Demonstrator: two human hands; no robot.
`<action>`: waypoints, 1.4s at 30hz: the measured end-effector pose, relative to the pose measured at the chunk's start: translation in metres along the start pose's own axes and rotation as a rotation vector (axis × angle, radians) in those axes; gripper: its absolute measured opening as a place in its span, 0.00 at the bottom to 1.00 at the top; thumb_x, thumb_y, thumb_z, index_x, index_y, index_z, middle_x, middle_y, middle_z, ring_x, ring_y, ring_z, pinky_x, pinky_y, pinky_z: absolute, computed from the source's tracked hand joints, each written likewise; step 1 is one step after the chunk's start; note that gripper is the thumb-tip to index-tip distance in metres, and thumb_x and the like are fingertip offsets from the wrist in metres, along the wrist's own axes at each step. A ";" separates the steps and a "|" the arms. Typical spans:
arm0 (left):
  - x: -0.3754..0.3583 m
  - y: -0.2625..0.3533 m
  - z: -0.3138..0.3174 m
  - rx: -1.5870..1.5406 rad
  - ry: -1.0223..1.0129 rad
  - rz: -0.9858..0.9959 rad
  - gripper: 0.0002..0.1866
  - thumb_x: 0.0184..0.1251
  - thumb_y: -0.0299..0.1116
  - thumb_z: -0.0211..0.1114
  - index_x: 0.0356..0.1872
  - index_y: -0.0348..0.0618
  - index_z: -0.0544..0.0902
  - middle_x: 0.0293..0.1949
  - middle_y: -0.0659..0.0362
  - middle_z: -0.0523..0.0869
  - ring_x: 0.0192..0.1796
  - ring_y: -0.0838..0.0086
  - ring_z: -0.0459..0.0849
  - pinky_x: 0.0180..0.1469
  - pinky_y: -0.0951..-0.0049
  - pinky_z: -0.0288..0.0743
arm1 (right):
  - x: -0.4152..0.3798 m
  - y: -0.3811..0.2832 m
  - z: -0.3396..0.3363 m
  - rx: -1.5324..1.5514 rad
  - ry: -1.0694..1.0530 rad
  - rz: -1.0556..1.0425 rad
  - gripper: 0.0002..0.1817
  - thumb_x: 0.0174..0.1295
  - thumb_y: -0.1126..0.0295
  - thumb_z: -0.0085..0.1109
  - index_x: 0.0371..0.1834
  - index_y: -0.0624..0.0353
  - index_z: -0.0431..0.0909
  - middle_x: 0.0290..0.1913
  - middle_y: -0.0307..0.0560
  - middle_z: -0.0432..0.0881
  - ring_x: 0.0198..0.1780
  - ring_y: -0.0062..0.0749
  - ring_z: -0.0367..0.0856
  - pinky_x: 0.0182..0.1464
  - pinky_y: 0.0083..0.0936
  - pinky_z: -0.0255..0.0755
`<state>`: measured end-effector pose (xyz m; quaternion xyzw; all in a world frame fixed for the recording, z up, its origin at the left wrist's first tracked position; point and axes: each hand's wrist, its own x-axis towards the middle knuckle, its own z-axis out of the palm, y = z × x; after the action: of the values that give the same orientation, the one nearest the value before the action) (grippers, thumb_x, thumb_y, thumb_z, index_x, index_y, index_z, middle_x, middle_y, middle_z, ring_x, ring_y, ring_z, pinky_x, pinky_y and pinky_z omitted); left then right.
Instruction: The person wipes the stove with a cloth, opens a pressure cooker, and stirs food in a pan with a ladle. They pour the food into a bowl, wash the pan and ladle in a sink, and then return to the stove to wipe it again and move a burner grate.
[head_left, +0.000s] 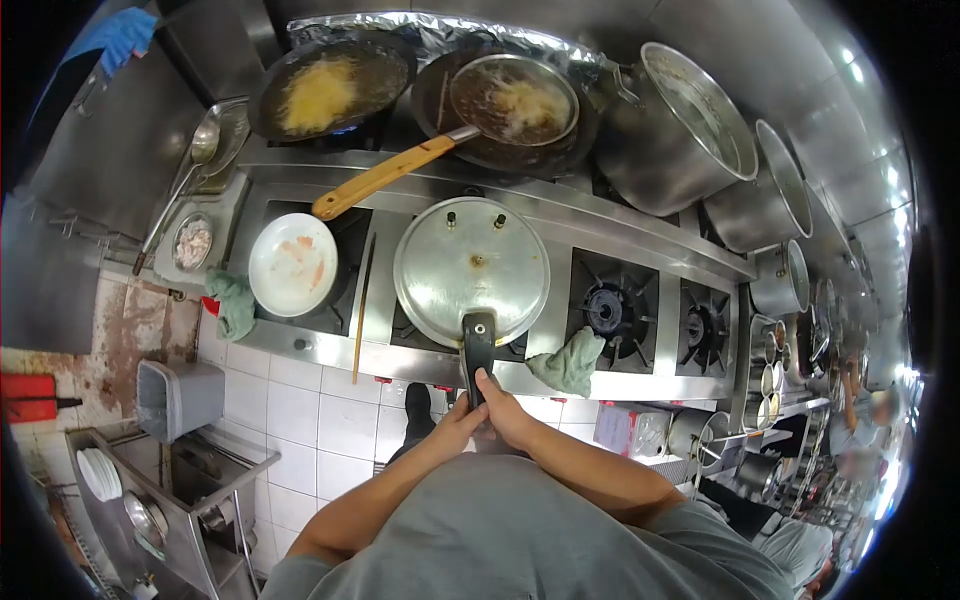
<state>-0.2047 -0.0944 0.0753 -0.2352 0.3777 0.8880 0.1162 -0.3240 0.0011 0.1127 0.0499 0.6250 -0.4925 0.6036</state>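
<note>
A round metal pressure-cooker lid (pixel 470 268) covers a pot on the front middle burner, and its black handle (pixel 478 345) points toward me. My right hand (pixel 503 408) grips the near end of that handle, fingers laid along it. My left hand (pixel 456 424) is pressed against the right one, closed around the handle end from below and left. Both forearms reach in from my grey shirt at the bottom of the view.
A white plate (pixel 292 265) rests on the left burner beside a wooden stick (pixel 362 308). Green cloths (pixel 235 305) (pixel 570 362) lie on the stove edge. Two woks (pixel 325 88) (pixel 515 100), stock pots (pixel 680 130) behind. Free burners (pixel 610 308). Grey bin (pixel 178 398). Another person (pixel 880 410) at right.
</note>
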 end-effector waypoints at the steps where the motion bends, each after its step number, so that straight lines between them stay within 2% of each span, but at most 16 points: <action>1: 0.000 0.001 0.000 0.018 0.004 -0.014 0.24 0.84 0.45 0.58 0.69 0.41 0.67 0.55 0.58 0.79 0.54 0.72 0.82 0.57 0.63 0.83 | -0.003 0.000 0.002 0.033 0.002 -0.031 0.41 0.75 0.29 0.41 0.68 0.57 0.69 0.40 0.42 0.79 0.28 0.24 0.76 0.20 0.22 0.63; 5: -0.002 -0.001 -0.012 0.251 0.057 0.022 0.28 0.84 0.46 0.57 0.73 0.38 0.67 0.59 0.55 0.81 0.57 0.69 0.83 0.63 0.61 0.79 | 0.008 0.018 -0.017 0.173 -0.136 -0.069 0.40 0.77 0.31 0.39 0.70 0.57 0.71 0.53 0.45 0.81 0.46 0.28 0.81 0.39 0.25 0.75; 8: -0.011 0.010 -0.016 -0.142 0.050 -0.048 0.30 0.83 0.52 0.55 0.74 0.43 0.67 0.60 0.55 0.82 0.55 0.70 0.85 0.65 0.62 0.74 | 0.020 0.045 -0.034 0.166 -0.164 -0.205 0.40 0.78 0.32 0.38 0.73 0.58 0.71 0.62 0.47 0.80 0.59 0.33 0.79 0.59 0.33 0.73; 14: -0.006 -0.025 -0.122 0.218 0.775 0.180 0.14 0.82 0.36 0.59 0.58 0.38 0.79 0.44 0.60 0.85 0.44 0.77 0.82 0.49 0.72 0.80 | 0.014 0.078 -0.074 -0.044 0.103 0.045 0.39 0.79 0.35 0.43 0.72 0.60 0.73 0.62 0.50 0.82 0.61 0.37 0.81 0.63 0.37 0.74; 16: -0.009 -0.028 -0.150 0.374 0.837 0.327 0.09 0.80 0.32 0.60 0.52 0.38 0.81 0.41 0.61 0.85 0.42 0.78 0.83 0.47 0.75 0.79 | 0.007 0.086 -0.082 -0.082 0.120 0.098 0.37 0.78 0.37 0.46 0.71 0.61 0.74 0.61 0.50 0.82 0.61 0.37 0.81 0.63 0.36 0.74; 17: -0.013 -0.024 -0.152 0.369 0.882 0.230 0.07 0.78 0.29 0.61 0.49 0.38 0.81 0.40 0.62 0.84 0.41 0.78 0.82 0.48 0.75 0.79 | 0.005 0.088 -0.084 -0.101 0.128 0.125 0.37 0.78 0.38 0.48 0.71 0.61 0.75 0.61 0.50 0.83 0.62 0.37 0.81 0.62 0.36 0.74; 21: -0.010 -0.030 -0.152 0.302 0.685 0.337 0.07 0.79 0.30 0.62 0.49 0.39 0.82 0.39 0.62 0.84 0.42 0.78 0.83 0.48 0.75 0.79 | 0.001 0.081 -0.079 -0.155 0.020 -0.008 0.37 0.76 0.39 0.53 0.69 0.63 0.75 0.59 0.48 0.84 0.59 0.34 0.82 0.60 0.33 0.75; 23: -0.002 -0.013 -0.117 0.282 0.658 0.099 0.13 0.80 0.34 0.60 0.58 0.41 0.82 0.46 0.61 0.87 0.46 0.75 0.85 0.51 0.72 0.78 | -0.008 0.053 -0.064 -0.070 -0.048 -0.098 0.38 0.73 0.38 0.58 0.67 0.65 0.75 0.54 0.46 0.86 0.55 0.32 0.84 0.56 0.31 0.76; 25: -0.001 0.008 -0.069 0.158 0.321 -0.046 0.26 0.84 0.52 0.53 0.69 0.43 0.77 0.59 0.55 0.86 0.58 0.67 0.85 0.62 0.62 0.76 | -0.026 0.013 -0.041 -0.326 -0.043 -0.214 0.40 0.68 0.39 0.63 0.66 0.66 0.74 0.50 0.53 0.88 0.51 0.40 0.87 0.54 0.35 0.79; 26: 0.007 0.004 -0.054 -0.076 0.154 -0.095 0.28 0.84 0.54 0.52 0.69 0.43 0.76 0.61 0.54 0.85 0.61 0.66 0.84 0.65 0.61 0.75 | -0.032 -0.006 -0.031 -0.455 -0.039 -0.273 0.41 0.65 0.40 0.66 0.66 0.66 0.73 0.49 0.56 0.88 0.49 0.44 0.89 0.52 0.37 0.81; 29: 0.013 -0.001 -0.024 -0.232 0.081 -0.037 0.27 0.87 0.52 0.49 0.70 0.42 0.75 0.62 0.54 0.84 0.62 0.66 0.83 0.65 0.57 0.75 | -0.042 -0.039 -0.010 -0.867 0.195 -0.328 0.39 0.57 0.48 0.70 0.62 0.68 0.72 0.46 0.68 0.87 0.48 0.60 0.89 0.52 0.46 0.82; 32: 0.009 0.004 -0.022 -0.218 0.065 -0.039 0.24 0.88 0.48 0.48 0.70 0.41 0.74 0.61 0.55 0.84 0.62 0.67 0.82 0.65 0.56 0.76 | -0.034 -0.028 -0.013 -0.838 0.218 -0.352 0.35 0.53 0.54 0.69 0.57 0.71 0.72 0.45 0.73 0.86 0.50 0.69 0.86 0.55 0.51 0.80; 34: 0.001 0.014 -0.010 -0.296 0.049 -0.127 0.23 0.88 0.46 0.49 0.69 0.41 0.74 0.60 0.56 0.84 0.61 0.68 0.83 0.64 0.56 0.76 | -0.031 -0.026 -0.019 -0.824 0.213 -0.347 0.34 0.54 0.57 0.68 0.57 0.73 0.71 0.45 0.73 0.86 0.50 0.69 0.86 0.55 0.51 0.80; 38: 0.009 -0.002 -0.016 -0.266 0.055 -0.028 0.20 0.86 0.45 0.53 0.65 0.42 0.76 0.56 0.58 0.85 0.56 0.72 0.84 0.60 0.63 0.77 | -0.019 -0.011 -0.040 -0.760 0.295 -0.488 0.30 0.54 0.63 0.67 0.57 0.70 0.73 0.42 0.72 0.86 0.42 0.66 0.88 0.49 0.47 0.83; 40: 0.001 0.002 -0.006 -0.297 0.170 0.048 0.18 0.86 0.45 0.55 0.61 0.43 0.77 0.53 0.60 0.86 0.51 0.74 0.85 0.56 0.67 0.77 | -0.057 -0.059 -0.047 -0.507 0.271 -0.202 0.22 0.56 0.68 0.63 0.50 0.72 0.75 0.35 0.66 0.86 0.39 0.55 0.90 0.45 0.43 0.81; 42: -0.006 0.009 -0.015 -0.215 0.168 0.045 0.16 0.85 0.45 0.56 0.58 0.44 0.78 0.49 0.62 0.86 0.46 0.75 0.83 0.51 0.68 0.76 | -0.040 -0.043 -0.072 -0.766 0.492 -0.460 0.17 0.57 0.68 0.62 0.43 0.72 0.77 0.32 0.62 0.84 0.34 0.49 0.88 0.40 0.42 0.79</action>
<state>-0.1986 -0.1117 0.0750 -0.3112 0.2940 0.9029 0.0386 -0.3921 0.0491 0.1530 -0.1994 0.8793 -0.3217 0.2893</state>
